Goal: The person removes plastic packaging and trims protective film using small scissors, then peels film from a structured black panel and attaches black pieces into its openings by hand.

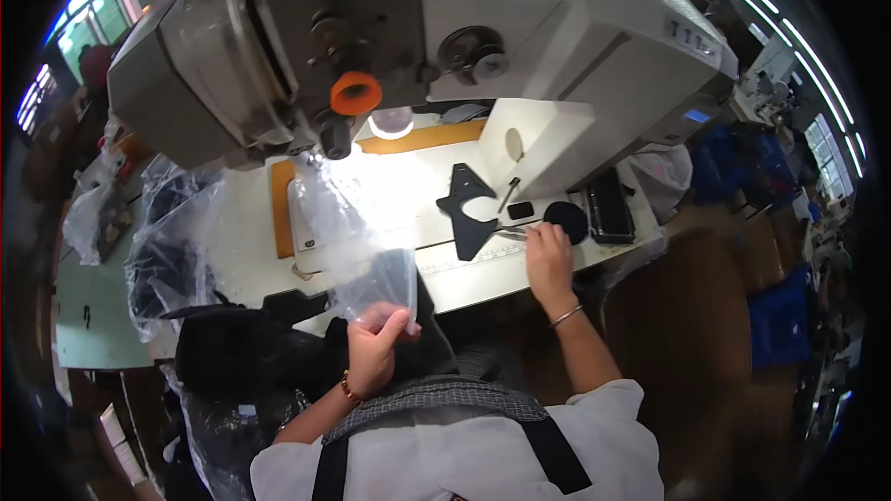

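My left hand point(373, 353) is closed, thumb on top, on the lower edge of a clear plastic bag point(357, 260). The bag stretches up under the bright light of the sewing machine point(445, 28). My right hand point(551, 264) rests over the table's right part, its fingers closed on one end of slim metal tweezers point(510, 233). The tips of the tweezers lie by a black, curved cut piece point(466, 211). Close to my right fingers are a round black disc point(565, 222) and a small black rectangular piece point(520, 211).
A black open tray point(609, 208) stands at the table's right end. A ruler strip point(455, 271) runs along the front. Crumpled clear plastic point(176, 260) and black material point(241, 353) lie at the left. Blue crates point(780, 320) stand at the right.
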Action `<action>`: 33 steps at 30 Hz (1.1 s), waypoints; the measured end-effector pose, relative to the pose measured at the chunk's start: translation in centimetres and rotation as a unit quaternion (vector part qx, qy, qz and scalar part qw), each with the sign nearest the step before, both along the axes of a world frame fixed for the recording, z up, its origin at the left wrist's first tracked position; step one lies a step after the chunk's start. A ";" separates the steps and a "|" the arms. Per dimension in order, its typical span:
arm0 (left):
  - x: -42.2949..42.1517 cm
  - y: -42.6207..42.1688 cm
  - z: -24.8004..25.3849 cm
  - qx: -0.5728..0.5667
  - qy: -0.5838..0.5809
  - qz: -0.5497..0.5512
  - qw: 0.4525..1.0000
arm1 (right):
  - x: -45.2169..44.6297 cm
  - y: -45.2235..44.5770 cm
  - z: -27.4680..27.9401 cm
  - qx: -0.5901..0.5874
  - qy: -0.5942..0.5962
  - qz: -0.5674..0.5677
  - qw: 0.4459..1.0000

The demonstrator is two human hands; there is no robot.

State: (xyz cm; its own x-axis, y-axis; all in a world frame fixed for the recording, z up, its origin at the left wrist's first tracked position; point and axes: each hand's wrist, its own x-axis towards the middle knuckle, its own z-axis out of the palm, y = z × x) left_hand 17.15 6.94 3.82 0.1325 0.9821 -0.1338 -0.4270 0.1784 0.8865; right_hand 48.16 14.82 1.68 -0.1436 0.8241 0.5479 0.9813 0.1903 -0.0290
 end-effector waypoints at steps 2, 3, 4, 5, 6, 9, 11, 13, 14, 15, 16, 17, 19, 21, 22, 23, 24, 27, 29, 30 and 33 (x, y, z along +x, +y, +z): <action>-0.1 0.0 0.0 -0.001 0.001 -0.005 1.000 | -0.2 -0.7 0.5 0.017 0.012 -0.002 1.000; -0.1 0.0 0.1 -0.003 0.005 -0.004 1.000 | -0.9 -1.5 0.7 0.009 0.083 0.013 0.996; -0.1 0.0 0.3 -0.004 0.007 -0.002 1.000 | -1.4 -2.7 0.9 0.001 0.151 0.026 0.988; 0.0 0.1 0.4 -0.006 0.008 -0.002 1.000 | -2.0 -4.2 1.4 -0.008 0.218 0.039 0.975; -0.1 0.1 0.4 0.001 0.013 -0.004 1.000 | -3.3 -6.2 2.5 -0.117 0.406 0.092 0.902; -0.1 0.5 0.5 -0.001 0.019 -0.014 1.000 | -6.9 -10.8 3.6 -0.364 0.736 0.229 0.522; 0.0 0.8 0.1 -0.027 0.021 -0.023 0.999 | -8.8 -11.8 4.5 -0.496 0.751 0.246 0.360; 0.3 0.9 0.0 -0.049 0.001 -0.034 0.998 | -10.2 -11.8 3.6 -0.547 0.730 0.281 0.299; 0.6 0.9 0.1 -0.056 -0.019 -0.039 0.998 | -10.9 -11.8 3.1 -0.557 0.726 0.291 0.279; 0.9 0.9 0.2 -0.061 -0.038 -0.045 0.996 | -11.3 -11.9 2.8 -0.568 0.722 0.284 0.274; 1.1 0.8 0.1 -0.061 -0.060 -0.053 0.995 | -11.5 -12.0 2.5 -0.578 0.718 0.279 0.269; 1.2 0.7 -0.1 -0.056 -0.065 -0.055 0.995 | -11.8 -12.0 2.2 -0.588 0.713 0.274 0.265; 1.3 0.6 -0.5 -0.046 -0.076 -0.059 0.994 | -12.1 -12.1 1.5 -0.574 0.731 0.285 0.234; 1.3 0.5 -0.1 -0.053 -0.079 -0.059 0.994 | -12.3 -12.1 1.1 -0.563 0.747 0.290 0.200; 1.3 0.5 0.2 -0.056 -0.081 -0.058 0.993 | -12.4 -12.1 1.1 -0.562 0.752 0.288 0.190; 1.3 0.6 0.2 -0.052 -0.080 -0.060 0.994 | -12.5 -12.0 1.1 -0.560 0.756 0.287 0.180; 1.2 0.6 0.0 -0.048 -0.080 -0.063 0.994 | -12.5 -11.9 1.2 -0.558 0.760 0.286 0.171; 1.3 0.7 0.1 -0.039 -0.070 -0.063 0.995 | -12.5 -11.8 1.4 -0.549 0.762 0.293 0.181; 1.4 0.6 0.3 -0.035 -0.066 -0.060 0.995 | -12.4 -11.8 1.4 -0.552 0.752 0.304 0.192; 1.6 0.6 0.4 -0.035 -0.067 -0.057 0.995 | -12.4 -11.7 1.4 -0.554 0.747 0.309 0.198; 1.6 0.7 0.4 -0.023 -0.065 -0.060 0.996 | -12.4 -11.7 1.8 -0.543 0.755 0.300 0.213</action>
